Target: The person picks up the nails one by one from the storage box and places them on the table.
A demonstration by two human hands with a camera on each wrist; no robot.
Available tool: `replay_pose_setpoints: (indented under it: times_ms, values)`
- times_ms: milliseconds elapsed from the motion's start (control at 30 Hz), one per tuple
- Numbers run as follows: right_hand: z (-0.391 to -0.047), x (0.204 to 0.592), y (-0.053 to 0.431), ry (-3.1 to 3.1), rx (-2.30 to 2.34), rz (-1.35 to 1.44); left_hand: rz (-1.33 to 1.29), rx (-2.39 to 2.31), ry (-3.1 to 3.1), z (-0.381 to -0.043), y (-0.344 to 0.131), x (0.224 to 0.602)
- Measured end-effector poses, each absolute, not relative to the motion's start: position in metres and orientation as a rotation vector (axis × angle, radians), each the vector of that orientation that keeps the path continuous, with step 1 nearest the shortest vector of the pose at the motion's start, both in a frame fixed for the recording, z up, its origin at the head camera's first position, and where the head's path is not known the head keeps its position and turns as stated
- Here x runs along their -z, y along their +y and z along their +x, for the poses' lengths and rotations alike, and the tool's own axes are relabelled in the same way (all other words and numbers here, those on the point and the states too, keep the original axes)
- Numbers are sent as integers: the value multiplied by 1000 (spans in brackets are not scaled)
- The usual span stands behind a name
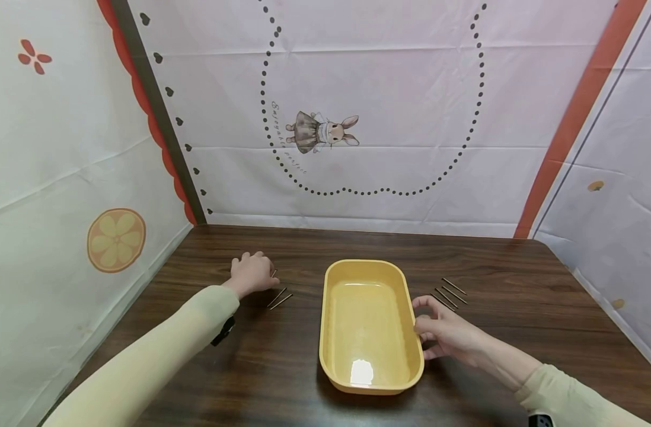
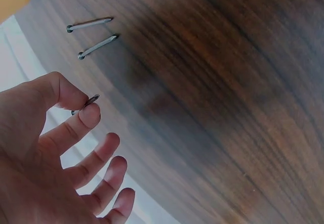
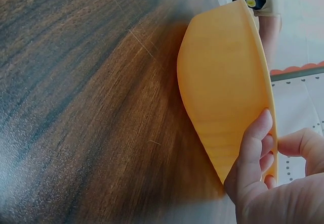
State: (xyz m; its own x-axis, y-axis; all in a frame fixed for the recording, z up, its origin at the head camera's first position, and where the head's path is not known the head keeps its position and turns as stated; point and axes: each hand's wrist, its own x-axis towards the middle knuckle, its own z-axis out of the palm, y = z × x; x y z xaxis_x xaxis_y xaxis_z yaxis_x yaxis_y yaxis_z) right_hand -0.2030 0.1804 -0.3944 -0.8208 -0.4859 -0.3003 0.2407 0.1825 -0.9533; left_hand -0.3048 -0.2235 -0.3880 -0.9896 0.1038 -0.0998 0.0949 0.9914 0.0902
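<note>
My left hand (image 1: 252, 274) is low over the left side of the table, its thumb and index finger pinching a thin metal nail (image 2: 92, 100). The other fingers of that hand are loosely bent and apart. Two more nails (image 2: 98, 46) lie side by side on the table close to it. In the middle stands a yellow rectangular basin (image 1: 325, 320) with rounded corners and nothing inside. My right hand (image 1: 453, 335) holds the basin's right rim, with fingers along the outer wall and the thumb at the rim in the right wrist view.
Several nails (image 1: 454, 292) lie on the dark wooden table (image 1: 283, 367) to the right of the basin, just beyond my right hand. A printed white cloth (image 1: 389, 107) hangs behind the table and along both sides.
</note>
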Motion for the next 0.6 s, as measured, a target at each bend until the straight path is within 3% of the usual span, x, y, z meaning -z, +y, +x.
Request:
replay_pose_setpoints:
  times_ms: [600]
  values:
    - [-204, 395, 180, 1912, 1693, -219, 174, -117, 3050, -298, -226, 402]
